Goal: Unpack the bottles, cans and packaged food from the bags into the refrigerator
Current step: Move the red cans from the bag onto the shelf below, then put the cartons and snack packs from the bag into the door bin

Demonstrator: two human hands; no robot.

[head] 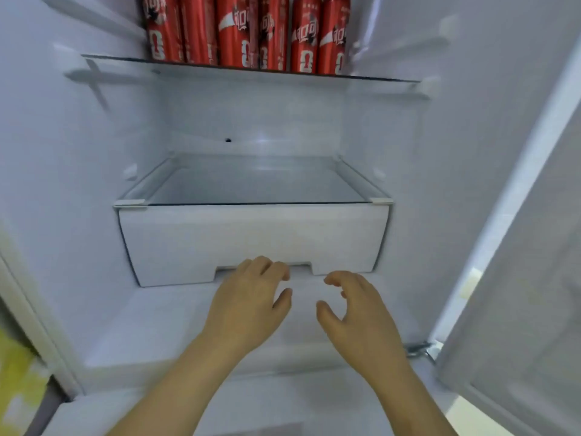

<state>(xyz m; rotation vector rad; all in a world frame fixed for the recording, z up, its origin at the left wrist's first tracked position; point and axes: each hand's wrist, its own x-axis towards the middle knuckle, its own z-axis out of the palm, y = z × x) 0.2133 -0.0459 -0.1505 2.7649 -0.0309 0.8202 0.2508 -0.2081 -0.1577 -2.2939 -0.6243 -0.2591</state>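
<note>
Two bare forearms rise from 6 o'clock into an open refrigerator (pixel 78 152). The left hand (pixel 248 306) lies palm down, thumb spread to the side, its bent fingers reaching the handle cutout (pixel 300 269) in the bottom edge of a white drawer (pixel 251 234); whether they hook that edge cannot be told. The right hand (pixel 358 316) hovers just beside it, toward 4 o'clock, holding nothing, with fingers loosely curled and thumb apart, short of the drawer front. The drawer sits pushed in at the centre, and a glass shelf (pixel 251 187) lies across its top with nothing on it. At 12 o'clock an upper glass shelf (pixel 125 59) carries a row of red drink cans (pixel 234 29) standing upright and close together, their tops cut off by the frame. At 3 o'clock the white inner face of the refrigerator door (pixel 518 247) stands open. At 8 o'clock, outside the cabinet, a blurred yellow and white shape (pixel 15 372) shows; what it is cannot be told.
</note>
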